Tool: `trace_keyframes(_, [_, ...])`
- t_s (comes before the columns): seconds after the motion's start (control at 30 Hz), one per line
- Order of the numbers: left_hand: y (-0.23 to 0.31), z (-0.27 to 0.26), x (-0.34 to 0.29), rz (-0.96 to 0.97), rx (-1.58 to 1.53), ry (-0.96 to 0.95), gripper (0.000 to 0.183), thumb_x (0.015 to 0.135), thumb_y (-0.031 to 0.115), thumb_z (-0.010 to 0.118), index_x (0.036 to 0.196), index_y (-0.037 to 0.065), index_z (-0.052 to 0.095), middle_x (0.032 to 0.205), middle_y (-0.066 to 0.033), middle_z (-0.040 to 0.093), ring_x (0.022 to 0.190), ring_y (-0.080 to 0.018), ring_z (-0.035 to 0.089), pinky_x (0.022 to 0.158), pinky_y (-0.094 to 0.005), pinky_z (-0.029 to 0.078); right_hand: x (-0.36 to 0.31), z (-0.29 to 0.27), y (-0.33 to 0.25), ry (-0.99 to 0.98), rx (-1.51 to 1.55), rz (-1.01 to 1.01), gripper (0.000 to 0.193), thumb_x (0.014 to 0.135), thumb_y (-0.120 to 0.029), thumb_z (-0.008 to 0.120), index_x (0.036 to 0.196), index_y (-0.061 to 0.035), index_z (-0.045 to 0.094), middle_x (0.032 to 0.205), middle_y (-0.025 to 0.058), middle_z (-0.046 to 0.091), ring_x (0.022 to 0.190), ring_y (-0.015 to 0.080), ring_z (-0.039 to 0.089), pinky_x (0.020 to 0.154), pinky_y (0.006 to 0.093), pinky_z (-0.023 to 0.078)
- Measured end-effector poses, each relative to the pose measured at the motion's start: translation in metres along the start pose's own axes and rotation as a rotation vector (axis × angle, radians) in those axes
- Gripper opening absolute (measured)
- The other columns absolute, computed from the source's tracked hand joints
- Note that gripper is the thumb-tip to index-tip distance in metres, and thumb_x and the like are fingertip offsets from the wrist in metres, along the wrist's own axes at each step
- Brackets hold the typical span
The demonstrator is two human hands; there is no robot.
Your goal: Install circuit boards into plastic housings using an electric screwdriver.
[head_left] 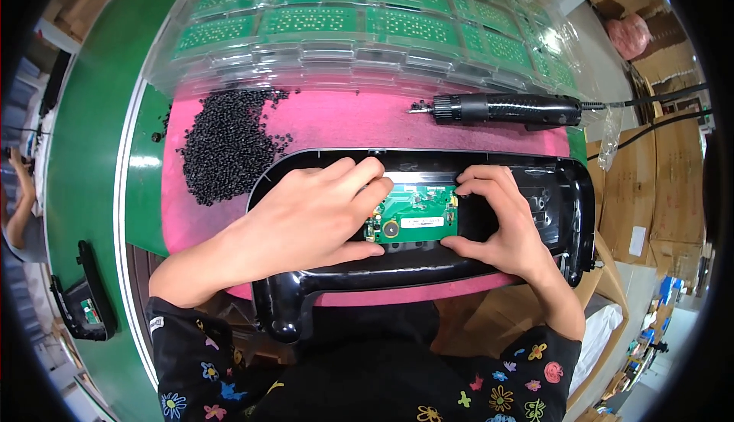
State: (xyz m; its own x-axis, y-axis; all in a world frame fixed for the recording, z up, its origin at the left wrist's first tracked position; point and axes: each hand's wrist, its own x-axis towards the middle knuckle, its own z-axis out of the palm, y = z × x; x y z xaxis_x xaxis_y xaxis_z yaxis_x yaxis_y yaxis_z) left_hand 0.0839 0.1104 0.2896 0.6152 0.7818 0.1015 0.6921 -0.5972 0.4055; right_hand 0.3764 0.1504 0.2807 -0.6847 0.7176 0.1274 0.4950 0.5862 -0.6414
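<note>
A green circuit board point(417, 209) lies inside a glossy black plastic housing point(367, 278), which rests on a pink mat. My left hand point(325, 212) grips the board's left end, fingertips at its upper edge and thumb at the lower corner. At the other end, my right hand point(497, 219) pinches the board between fingers above and thumb below. A pale label and a round dark component show on the board's face. Under my left palm, part of the housing's inside is hidden.
Behind the housing lies a black electric screwdriver point(505, 108) with its cord running right. A heap of small black screws point(229, 147) covers the mat's left. Clear trays of circuit boards point(321, 21) are stacked at the back. A similar housing point(84, 300) sits on the green surface at far left.
</note>
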Motion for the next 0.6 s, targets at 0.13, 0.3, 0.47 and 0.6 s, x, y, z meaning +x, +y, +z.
trace_keyframes(0.13, [0.002,0.004,-0.005,0.011,0.035,0.004,0.066,0.074,0.038,0.083,0.122,0.001,0.058,0.115,-0.0073,0.056,0.101,-0.0214,0.063,0.074,-0.0322,0.057,-0.001,-0.002,-0.01,-0.038,-0.079,0.008,0.067,0.063,-0.013,0.091,0.121,-0.002,0.058,0.122,0.0151,0.057,0.114,0.0354,0.055,0.099,0.0432,0.046])
trace_keyframes(0.3, [-0.006,-0.002,-0.013,0.046,-0.111,0.199,0.057,0.081,0.035,0.079,0.119,-0.001,0.057,0.107,-0.0122,0.06,0.091,-0.028,0.066,0.068,-0.0353,0.057,-0.005,-0.034,-0.014,0.184,-0.016,0.26,0.061,0.076,-0.015,0.084,0.129,-0.0012,0.057,0.112,0.0143,0.064,0.104,0.0267,0.06,0.096,0.0387,0.048])
trace_keyframes(0.47, [-0.04,-0.021,-0.015,-0.145,0.02,0.461,0.021,0.087,0.012,0.071,0.104,0.002,0.064,0.088,-0.0139,0.064,0.084,-0.0349,0.065,0.07,-0.0434,0.053,0.002,-0.074,0.013,0.468,-0.671,0.382,0.045,0.096,-0.015,0.065,0.139,-0.0065,0.053,0.115,0.0148,0.06,0.1,0.0259,0.058,0.095,0.0352,0.046])
trace_keyframes(0.6, [-0.069,-0.02,-0.035,-0.309,0.164,0.237,0.016,0.08,0.011,0.073,0.093,0.002,0.069,0.091,-0.0141,0.066,0.093,-0.0349,0.065,0.078,-0.0455,0.053,0.015,-0.075,0.045,0.41,-0.098,0.378,0.039,0.102,-0.018,0.06,0.139,-0.0075,0.05,0.116,0.0092,0.057,0.103,0.0176,0.056,0.097,0.031,0.044])
